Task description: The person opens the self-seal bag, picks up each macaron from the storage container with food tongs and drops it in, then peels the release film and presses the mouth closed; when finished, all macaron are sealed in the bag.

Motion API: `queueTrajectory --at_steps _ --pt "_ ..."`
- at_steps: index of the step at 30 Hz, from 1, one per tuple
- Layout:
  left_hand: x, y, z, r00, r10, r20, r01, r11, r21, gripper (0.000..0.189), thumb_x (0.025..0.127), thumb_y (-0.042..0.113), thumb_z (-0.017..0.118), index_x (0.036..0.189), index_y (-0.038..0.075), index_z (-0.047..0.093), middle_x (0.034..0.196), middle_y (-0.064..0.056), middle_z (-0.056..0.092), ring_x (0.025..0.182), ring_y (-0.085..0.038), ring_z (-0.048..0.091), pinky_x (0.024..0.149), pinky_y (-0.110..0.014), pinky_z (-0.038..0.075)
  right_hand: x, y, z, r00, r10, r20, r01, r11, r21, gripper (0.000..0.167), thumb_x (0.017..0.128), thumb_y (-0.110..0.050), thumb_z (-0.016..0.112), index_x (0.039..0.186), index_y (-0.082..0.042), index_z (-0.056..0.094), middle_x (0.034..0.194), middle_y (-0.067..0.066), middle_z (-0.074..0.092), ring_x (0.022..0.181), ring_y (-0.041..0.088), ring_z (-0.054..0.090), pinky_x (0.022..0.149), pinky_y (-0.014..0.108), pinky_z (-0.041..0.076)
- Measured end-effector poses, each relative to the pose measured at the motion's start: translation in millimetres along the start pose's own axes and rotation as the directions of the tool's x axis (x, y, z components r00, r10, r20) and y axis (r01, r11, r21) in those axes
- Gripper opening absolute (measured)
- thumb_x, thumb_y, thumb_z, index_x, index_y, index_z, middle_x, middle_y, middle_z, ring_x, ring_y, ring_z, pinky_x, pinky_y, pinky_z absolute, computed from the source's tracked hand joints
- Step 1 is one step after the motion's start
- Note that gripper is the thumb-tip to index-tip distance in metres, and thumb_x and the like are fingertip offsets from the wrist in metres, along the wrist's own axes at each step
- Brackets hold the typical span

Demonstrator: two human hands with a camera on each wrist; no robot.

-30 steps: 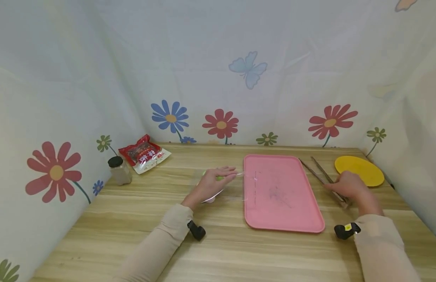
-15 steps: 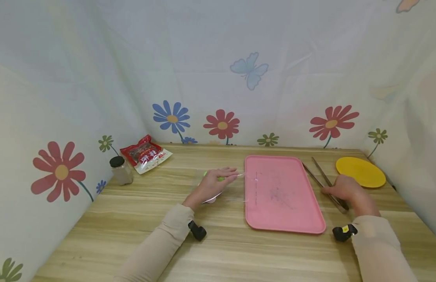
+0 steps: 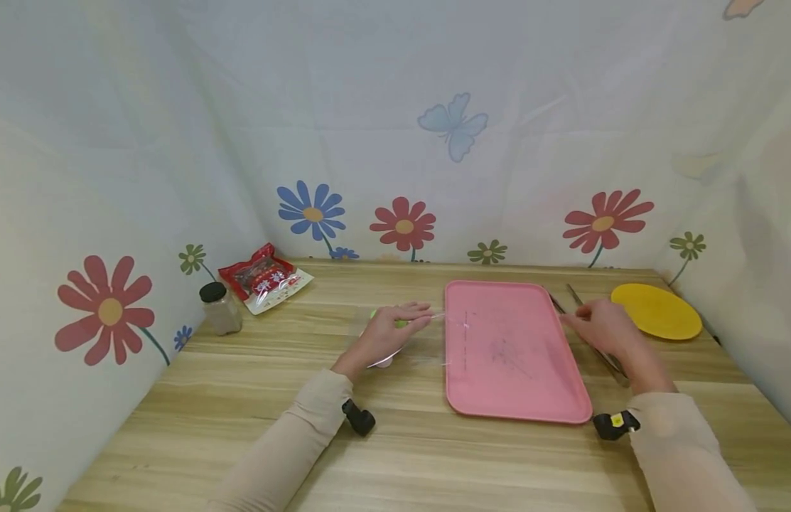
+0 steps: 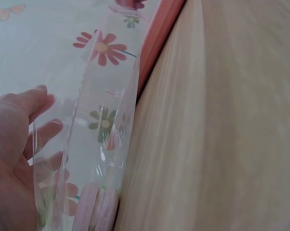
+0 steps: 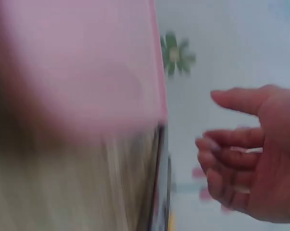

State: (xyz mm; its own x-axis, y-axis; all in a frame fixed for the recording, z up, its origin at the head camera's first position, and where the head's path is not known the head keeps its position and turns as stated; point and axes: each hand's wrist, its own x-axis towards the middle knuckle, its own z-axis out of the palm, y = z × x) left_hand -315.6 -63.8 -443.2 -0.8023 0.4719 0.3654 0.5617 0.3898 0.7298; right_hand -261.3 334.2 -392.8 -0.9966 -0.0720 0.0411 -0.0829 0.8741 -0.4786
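My left hand (image 3: pixel 389 331) is over a clear plastic bag (image 4: pixel 96 130) and holds its film between thumb and fingers, several fingers showing through it. A pale pink macaron (image 4: pixel 94 209) sits in the bag, close to the table, and a bit of green (image 3: pixel 401 323) shows beside the fingers. On the other side, my right hand (image 3: pixel 603 331) is above metal tongs (image 3: pixel 612 364), near the right edge of a pink tray (image 3: pixel 513 391). The right wrist view shows its fingers loosely bent, with nothing between them.
A yellow plate (image 3: pixel 657 313) lies at the back right, beyond the tongs. At the back left are a jar with a black lid (image 3: pixel 220 309) and a red and white food packet (image 3: pixel 266 279). A flower-printed curtain (image 3: pixel 344 142) encloses the table (image 3: pixel 401 455).
My right hand has let go of the tongs and moved left, toward the tray. The tongs lie on the table. My left hand stays at the bag.
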Motion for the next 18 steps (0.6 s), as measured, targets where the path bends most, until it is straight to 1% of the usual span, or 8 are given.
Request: queueTrajectory --at_steps 2,3,5,7,9,11,13,18 --pt "-0.5 1.3 0.7 1.0 0.009 0.004 -0.009 1.0 -0.016 0.034 0.099 0.035 0.064 0.125 0.013 0.072 0.137 -0.005 0.062 0.138 -0.018 0.045 0.114 -0.04 0.035 1.3 -25 14 0.996 -0.088 0.025 0.085 0.992 0.092 0.044 0.1 -0.032 0.062 0.112 0.01 0.067 0.09 0.017 0.07 0.08 0.029 0.063 0.07 0.041 0.056" --pt "-0.5 2.1 1.1 1.0 0.012 0.006 -0.012 1.0 -0.02 0.034 0.099 0.034 0.064 0.125 0.012 0.072 0.138 -0.007 0.061 0.138 -0.019 0.046 0.115 -0.04 0.035 1.0 -39 21 0.992 -0.117 0.055 0.106 0.979 0.172 0.041 0.101 -0.03 0.061 0.114 0.009 0.067 0.089 0.015 0.07 0.079 0.028 0.064 0.069 0.039 0.056" --pt "-0.3 3.7 0.3 1.0 0.009 0.007 -0.009 1.0 -0.019 0.036 0.1 0.033 0.064 0.126 0.01 0.071 0.139 -0.008 0.061 0.139 -0.02 0.045 0.115 -0.04 0.033 -1.3 -65 38 0.977 -0.18 0.116 0.131 0.93 0.343 0.039 0.102 -0.027 0.061 0.119 0.008 0.066 0.087 0.014 0.07 0.077 0.027 0.064 0.067 0.036 0.056" --pt "-0.2 5.1 -0.1 1.0 -0.002 0.006 0.002 1.0 -0.017 0.036 0.1 0.033 0.064 0.126 0.01 0.071 0.139 -0.007 0.06 0.139 -0.019 0.044 0.116 -0.04 0.033 -5.9 -87 53 0.95 -0.244 0.195 0.119 0.859 0.498 0.043 0.103 -0.025 0.059 0.127 0.01 0.06 0.086 0.014 0.07 0.077 0.026 0.065 0.066 0.035 0.057" --pt "-0.5 5.6 -0.1 1.0 -0.013 0.004 0.013 1.0 -0.011 0.036 0.099 0.033 0.064 0.126 0.01 0.071 0.139 -0.005 0.06 0.139 -0.017 0.044 0.116 -0.04 0.032 -12.3 -106 66 0.917 -0.283 0.281 0.048 0.778 0.627 0.052 0.104 -0.025 0.057 0.138 0.014 0.048 0.089 0.016 0.07 0.079 0.027 0.066 0.067 0.034 0.058" --pt "-1.0 5.3 0.3 1.0 -0.013 0.002 0.013 1.0 -0.006 0.036 0.099 0.033 0.064 0.125 0.009 0.071 0.139 -0.005 0.061 0.139 -0.017 0.044 0.116 -0.04 0.033 -18.0 -119 77 0.884 -0.305 0.354 -0.034 0.713 0.7 0.059 0.105 -0.024 0.053 0.145 0.015 0.035 0.091 0.018 0.07 0.081 0.026 0.068 0.069 0.034 0.058" --pt "-1.1 4.4 0.8 1.0 -0.004 0.001 0.004 1.0 -0.001 0.036 0.099 0.033 0.064 0.125 0.008 0.071 0.138 -0.005 0.061 0.138 -0.017 0.045 0.115 -0.039 0.034 -22.9 -128 84 0.861 -0.31 0.403 -0.118 0.65 0.751 0.061 0.106 -0.021 0.05 0.148 0.016 0.027 0.092 0.019 0.07 0.079 0.024 0.068 0.068 0.033 0.059" --pt "-0.6 0.2 0.9 1.0 0.012 0.001 -0.012 1.0 0.0 0.039 0.099 0.036 0.064 0.126 0.007 0.071 0.138 -0.004 0.061 0.138 -0.019 0.045 0.115 -0.04 0.034 -28.5 -139 96 0.804 -0.316 0.503 -0.331 0.465 0.821 0.056 0.106 -0.018 0.049 0.146 0.016 0.029 0.093 0.019 0.072 0.076 0.02 0.07 0.07 0.031 0.06"
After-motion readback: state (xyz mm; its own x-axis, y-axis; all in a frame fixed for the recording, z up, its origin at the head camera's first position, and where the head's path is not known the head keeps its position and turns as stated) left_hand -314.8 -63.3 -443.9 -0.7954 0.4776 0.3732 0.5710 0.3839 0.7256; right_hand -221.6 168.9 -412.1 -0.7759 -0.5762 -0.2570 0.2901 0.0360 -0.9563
